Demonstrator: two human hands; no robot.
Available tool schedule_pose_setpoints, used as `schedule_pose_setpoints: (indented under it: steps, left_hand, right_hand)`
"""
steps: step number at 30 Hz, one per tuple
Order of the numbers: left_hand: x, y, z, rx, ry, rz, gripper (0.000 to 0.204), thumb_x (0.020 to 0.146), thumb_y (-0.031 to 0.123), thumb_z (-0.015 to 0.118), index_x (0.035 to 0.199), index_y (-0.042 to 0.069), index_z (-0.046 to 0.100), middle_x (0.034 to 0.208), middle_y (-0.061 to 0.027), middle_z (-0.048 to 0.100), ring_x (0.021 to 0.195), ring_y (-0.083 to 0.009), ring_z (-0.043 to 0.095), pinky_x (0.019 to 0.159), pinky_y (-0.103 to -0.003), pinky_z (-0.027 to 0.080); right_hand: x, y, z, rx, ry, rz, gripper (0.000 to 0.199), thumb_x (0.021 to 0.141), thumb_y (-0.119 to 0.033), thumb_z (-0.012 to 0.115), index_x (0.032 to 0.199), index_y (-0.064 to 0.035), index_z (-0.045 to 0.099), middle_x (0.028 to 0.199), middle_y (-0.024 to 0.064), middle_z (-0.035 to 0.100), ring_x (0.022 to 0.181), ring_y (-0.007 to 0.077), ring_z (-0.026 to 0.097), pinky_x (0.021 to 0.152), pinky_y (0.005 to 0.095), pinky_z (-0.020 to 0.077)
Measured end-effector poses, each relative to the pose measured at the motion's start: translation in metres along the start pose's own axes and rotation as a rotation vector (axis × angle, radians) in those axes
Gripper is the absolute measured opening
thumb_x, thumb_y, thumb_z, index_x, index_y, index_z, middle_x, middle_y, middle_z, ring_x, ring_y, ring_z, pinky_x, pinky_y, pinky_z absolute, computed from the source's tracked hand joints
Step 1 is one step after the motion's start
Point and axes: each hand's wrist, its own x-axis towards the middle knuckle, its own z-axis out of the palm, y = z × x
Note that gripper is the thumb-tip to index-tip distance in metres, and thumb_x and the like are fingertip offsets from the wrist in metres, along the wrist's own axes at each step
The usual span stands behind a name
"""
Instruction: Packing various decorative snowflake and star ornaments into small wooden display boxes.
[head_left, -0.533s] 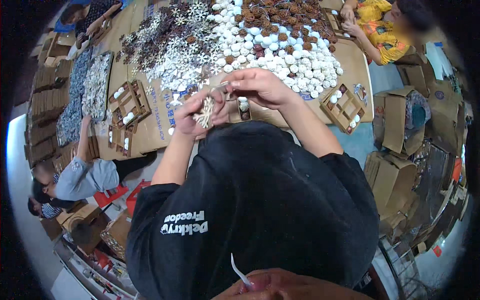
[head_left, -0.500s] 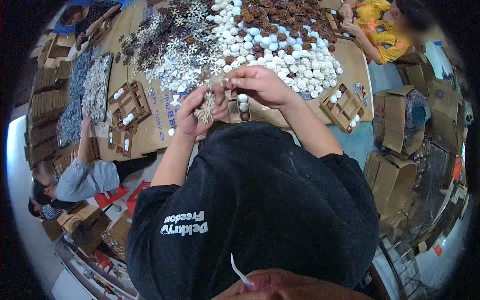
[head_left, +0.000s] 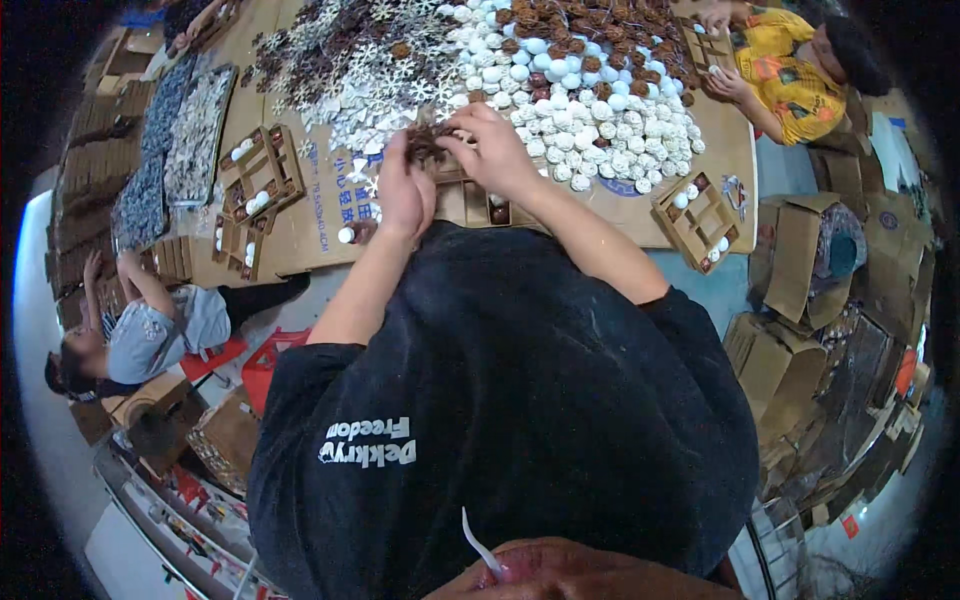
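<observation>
Close together over the near middle of the table, both my hands are on a small bunch of dark brown, spiky pieces that look like snowflakes (head_left: 428, 146). My left hand (head_left: 405, 195) is closed around its left and lower side. From the right, my right hand (head_left: 492, 152) pinches the bunch with thumb and fingers. Fingers cover part of the pieces, so their exact shape is hard to make out. Just below my hands stands a divided wooden tray (head_left: 453, 207), mostly covered by them, with a few balls in its right compartment (head_left: 498, 208).
White and cream balls (head_left: 575, 150), brown woven balls (head_left: 570, 25) and snowflakes (head_left: 360, 70) lie heaped beyond. Filled divided trays stand left (head_left: 262, 178) and right (head_left: 697, 222). A co-worker in yellow (head_left: 790, 75) sits far right; another in grey (head_left: 165, 335) sits left. Cartons (head_left: 815, 255) stand right.
The pale snowflake in my left hand is gone from view, and dark brown pieces are now between both hands. My hands have shifted slightly up and closer together.
</observation>
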Motion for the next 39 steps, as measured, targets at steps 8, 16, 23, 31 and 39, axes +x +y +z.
schedule_pose_setpoints:
  steps: [8, 16, 23, 31, 39]
  left_hand:
    - [-0.003, -0.054, -0.197, 1.874, 0.008, 0.019, 0.046, 0.090, 0.032, 0.060, 0.114, -0.007, 0.058, 0.109, -0.0310, 0.063, 0.100, -0.0435, 0.063, 0.087, -0.047, 0.049]
    - [-0.009, -0.073, -0.208, 1.754, 0.034, -0.022, 0.034, 0.092, 0.028, 0.055, 0.096, -0.005, 0.064, 0.093, -0.0320, 0.064, 0.092, -0.0457, 0.063, 0.082, -0.052, 0.049]
    - [-0.011, -0.084, -0.217, 1.841, 0.006, -0.028, 0.029, 0.094, 0.022, 0.050, 0.098, -0.004, 0.061, 0.094, -0.0305, 0.065, 0.091, -0.0442, 0.064, 0.083, -0.054, 0.049]
    - [-0.023, -0.052, -0.195, 1.706, 0.047, 0.138, 0.024, 0.094, 0.017, 0.048, 0.093, -0.003, 0.062, 0.089, -0.0290, 0.063, 0.087, -0.0462, 0.062, 0.079, -0.053, 0.049]
    - [-0.032, -0.047, -0.192, 1.656, -0.081, 0.287, 0.022, 0.094, 0.016, 0.051, 0.088, -0.003, 0.060, 0.084, -0.0284, 0.062, 0.086, -0.0476, 0.059, 0.075, -0.054, 0.046]
  right_hand:
    - [0.000, 0.118, 0.090, -0.498, -0.523, 0.331, 0.024, 0.086, -0.023, 0.066, 0.090, -0.0006, 0.072, 0.093, 0.0216, 0.068, 0.089, 0.0382, 0.065, 0.081, 0.0445, 0.0529]
    - [-0.008, 0.126, 0.115, -0.653, -0.713, 0.090, 0.020, 0.085, -0.018, 0.060, 0.080, -0.0036, 0.072, 0.085, 0.0194, 0.070, 0.081, 0.0342, 0.070, 0.071, 0.0451, 0.0561]
    - [-0.017, 0.121, 0.118, -0.839, -0.745, 0.079, 0.022, 0.088, -0.025, 0.062, 0.081, -0.0069, 0.073, 0.088, 0.0181, 0.070, 0.086, 0.0319, 0.069, 0.071, 0.0437, 0.0558]
    - [-0.008, 0.126, 0.101, -0.692, -0.606, 0.057, 0.027, 0.086, -0.027, 0.065, 0.083, -0.0012, 0.071, 0.099, 0.0170, 0.064, 0.087, 0.0332, 0.068, 0.071, 0.0441, 0.0558]
    - [-0.029, 0.138, 0.094, -0.611, -0.589, -0.010, 0.021, 0.087, -0.019, 0.055, 0.084, -0.0031, 0.069, 0.093, 0.0180, 0.069, 0.084, 0.0352, 0.069, 0.072, 0.0477, 0.0554]
